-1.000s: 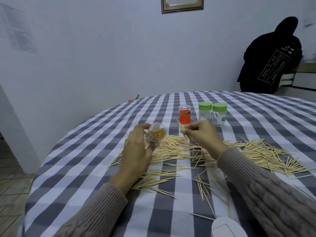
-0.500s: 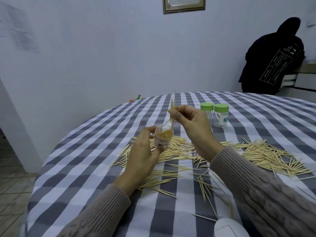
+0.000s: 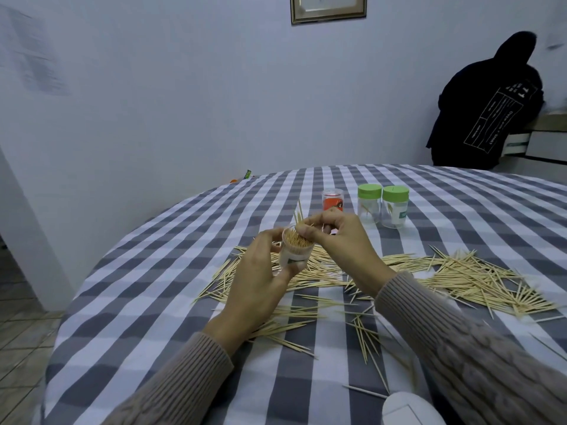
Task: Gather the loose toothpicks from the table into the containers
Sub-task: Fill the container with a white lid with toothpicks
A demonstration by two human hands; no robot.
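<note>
Grey-and-white checked cloth (image 3: 153, 302) covers the round table, with pale wooden toothpicks (image 3: 460, 277) scattered loose across its middle and right. Above them the left hand (image 3: 257, 289) grasps a small clear plastic container (image 3: 296, 250), tilted, packed nearly full of toothpicks. The right hand (image 3: 340, 240) pinches a few toothpicks (image 3: 300, 213) at the container's mouth, their tips sticking up. Farther back stand an orange-labelled clear jar (image 3: 333, 200) and two green-lidded clear jars (image 3: 382, 205), side by side.

Dim cool light, wide-angle edge distortion
</note>
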